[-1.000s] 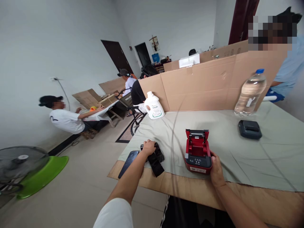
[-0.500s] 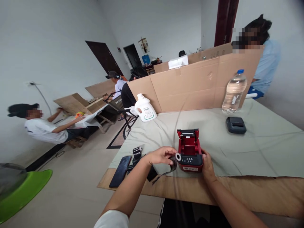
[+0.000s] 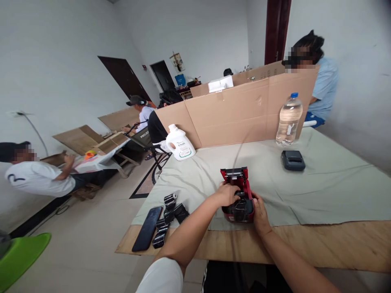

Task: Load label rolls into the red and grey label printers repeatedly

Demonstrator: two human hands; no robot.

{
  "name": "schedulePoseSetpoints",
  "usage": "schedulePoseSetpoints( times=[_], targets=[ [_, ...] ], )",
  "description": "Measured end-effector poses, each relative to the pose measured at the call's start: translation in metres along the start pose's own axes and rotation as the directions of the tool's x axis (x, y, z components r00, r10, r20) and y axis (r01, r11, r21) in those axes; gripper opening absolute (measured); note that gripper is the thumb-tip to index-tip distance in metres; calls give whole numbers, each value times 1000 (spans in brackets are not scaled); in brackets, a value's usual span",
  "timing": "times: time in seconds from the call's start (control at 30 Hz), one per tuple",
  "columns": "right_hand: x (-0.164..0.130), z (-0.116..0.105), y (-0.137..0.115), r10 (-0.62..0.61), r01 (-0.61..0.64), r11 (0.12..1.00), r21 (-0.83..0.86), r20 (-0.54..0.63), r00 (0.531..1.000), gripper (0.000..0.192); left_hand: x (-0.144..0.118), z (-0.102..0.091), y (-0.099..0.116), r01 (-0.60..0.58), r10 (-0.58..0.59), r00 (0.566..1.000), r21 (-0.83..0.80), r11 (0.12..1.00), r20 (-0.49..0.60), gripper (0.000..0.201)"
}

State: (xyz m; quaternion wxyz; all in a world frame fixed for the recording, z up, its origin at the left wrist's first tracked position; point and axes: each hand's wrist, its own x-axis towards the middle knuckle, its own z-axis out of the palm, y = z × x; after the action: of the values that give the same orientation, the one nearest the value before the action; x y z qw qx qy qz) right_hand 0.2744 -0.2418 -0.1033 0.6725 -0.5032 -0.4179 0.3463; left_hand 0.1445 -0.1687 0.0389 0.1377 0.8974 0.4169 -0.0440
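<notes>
Left hand [image 3: 227, 194]: fingers curled over open red printer [image 3: 238, 195], gripping black roll | Right hand [image 3: 259, 209]: grips printer's right side | Phone [image 3: 147, 228]: left, near edge.

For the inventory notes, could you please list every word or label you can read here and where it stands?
"PRO..." in white on the chair back; the rest is cut off.
Label on the white jug: too small to read.
Label on the water bottle: too blurred to read.
Red printer: no legible text.

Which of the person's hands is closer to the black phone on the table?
The left hand. It rests on the red printer, nearer the black phone. The right hand holds the printer's far side.
</notes>
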Motion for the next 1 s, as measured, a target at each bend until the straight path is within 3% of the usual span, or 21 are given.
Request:
schedulePoseSetpoints(
  times=[0.23, 0.37, 0.47, 0.53, 0.63, 0.73, 0.77, 0.8, 0.83, 0.93, 1.0],
  targets=[
    [-2, 1, 1, -8, 8, 1000, -25, -5, 1000, 49, 4, 14, -10, -136, 134, 990, -42, 990, -37, 30],
    [-6, -1, -13, -184, 182, 974, -134, -2, 983, 52, 4, 23, -14, -106, 96, 990, -95, 990, -103, 33],
    [-11, -4, -28, -406, 441, 862, -251, 181, 896, 47, 2, 28, -15, -85, 53, 983, -179, 980, -178, 31],
    [-14, -5, -35, -479, 549, 784, -288, 280, 832, 36, 0, 32, -16, -102, 20, 962, -292, 951, -272, 26],
    [-17, -4, -39, -522, 599, 736, -316, 300, 799, 29, -5, 35, -22, -129, -134, 874, -490, 862, -467, 20],
    [-19, -2, -36, -537, 609, 714, -347, 287, 793, 30, -9, 32, -34, -120, -345, 689, -570, 812, -637, 22],
    [-19, -2, -36, -544, 614, 702, -362, 284, 790, 31, -9, 30, -38, -120, -376, 640, -570, 813, -671, 25],
    [-19, -1, -35, -555, 623, 685, -377, 284, 782, 31, -8, 28, -42, -130, -379, 617, -565, 815, -690, 30],
    [-20, -1, -35, -570, 637, 664, -391, 287, 770, 31, -7, 26, -45, -152, -361, 625, -562, 813, -692, 36],
    [-20, -2, -37, -621, 692, 588, -419, 314, 718, 30, -4, 27, -48, -264, -249, 712, -579, 772, -657, 49],
    [-21, -2, -38, -642, 721, 539, -434, 342, 686, 31, -6, 31, -45, -324, -214, 719, -591, 739, -662, 52]
  ],
)
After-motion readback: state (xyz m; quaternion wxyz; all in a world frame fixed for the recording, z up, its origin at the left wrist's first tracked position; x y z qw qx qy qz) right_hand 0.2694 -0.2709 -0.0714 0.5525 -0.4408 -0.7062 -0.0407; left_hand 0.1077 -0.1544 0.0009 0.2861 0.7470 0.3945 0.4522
